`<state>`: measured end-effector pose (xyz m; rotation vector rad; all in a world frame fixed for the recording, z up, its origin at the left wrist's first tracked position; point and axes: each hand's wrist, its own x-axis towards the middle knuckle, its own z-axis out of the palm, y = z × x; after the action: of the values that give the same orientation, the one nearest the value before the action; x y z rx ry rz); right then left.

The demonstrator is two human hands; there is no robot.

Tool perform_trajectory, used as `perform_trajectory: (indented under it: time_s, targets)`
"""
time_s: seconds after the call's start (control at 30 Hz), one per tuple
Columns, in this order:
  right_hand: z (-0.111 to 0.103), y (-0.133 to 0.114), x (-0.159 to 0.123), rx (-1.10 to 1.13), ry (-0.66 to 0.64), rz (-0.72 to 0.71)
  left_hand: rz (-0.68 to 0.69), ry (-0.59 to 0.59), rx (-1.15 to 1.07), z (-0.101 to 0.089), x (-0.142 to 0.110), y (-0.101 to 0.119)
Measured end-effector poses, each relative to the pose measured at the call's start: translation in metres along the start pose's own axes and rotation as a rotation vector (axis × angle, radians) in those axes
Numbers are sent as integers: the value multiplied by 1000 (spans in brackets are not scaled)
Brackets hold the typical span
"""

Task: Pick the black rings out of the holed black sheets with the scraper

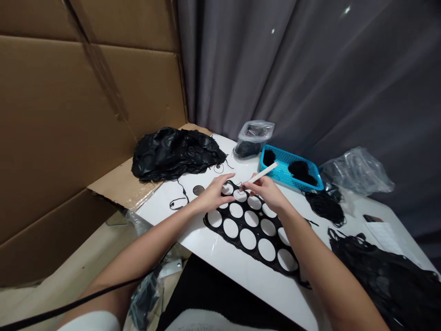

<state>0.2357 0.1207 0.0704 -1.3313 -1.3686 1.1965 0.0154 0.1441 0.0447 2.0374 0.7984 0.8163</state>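
A black sheet with rows of large round holes [243,226] lies flat on the white table, whose surface shows through the holes. My right hand [263,189] is closed around a slim white pen-like stick [264,172]. Its upper end points up and to the right, and its lower end is by the far edge of the sheet. Something small and dark is at my right fingertips, too small to make out. My left hand [217,194] rests at the sheet's far left corner with thumb and fingers apart.
A heap of black material [175,154] lies on cardboard [119,181] at the left. Behind stand a clear plastic bag [253,138] and a blue basket [292,184] with black bundles. At right are black cord [324,207], another plastic bag [361,170] and a black pile [386,280].
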Motion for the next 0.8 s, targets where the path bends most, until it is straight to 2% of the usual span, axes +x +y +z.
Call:
perform_trajectory:
  time_s: [0.07, 0.13, 0.23, 0.3, 0.37, 0.43, 0.5, 0.57, 0.63, 0.7, 0.8]
  targets:
    - [5, -15, -11, 58, -117, -11, 33, -127, -182, -1, 13, 3]
    - [5, -23, -24, 154, -154, 33, 15, -246, -363, -3, 25, 6]
    - [0, -23, -43, 353, -214, 153, -21, -305, -536, -4, 36, 7]
    - [-2, -18, -54, 456, -274, 214, -9, -261, -457, -2, 42, 7]
    - [0, -11, -59, 513, -297, 228, -7, -200, -279, 2, 44, 5]
    - [6, -3, -56, 546, -220, 196, -28, -145, -123, 6, 39, 3]
    - [14, 6, -47, 551, -65, 152, -59, -79, -21, 10, 23, 1]
    - [24, 17, -36, 523, 91, 118, -76, -11, 105, 15, -5, 1]
    - [35, 29, -28, 438, 153, 96, -71, -11, 213, 22, -38, 2]
    - [46, 40, -27, 271, 93, 57, -56, -33, 314, 30, -69, 2]
    - [61, 48, -33, -33, -54, -39, 69, -15, 719, 41, -98, -2]
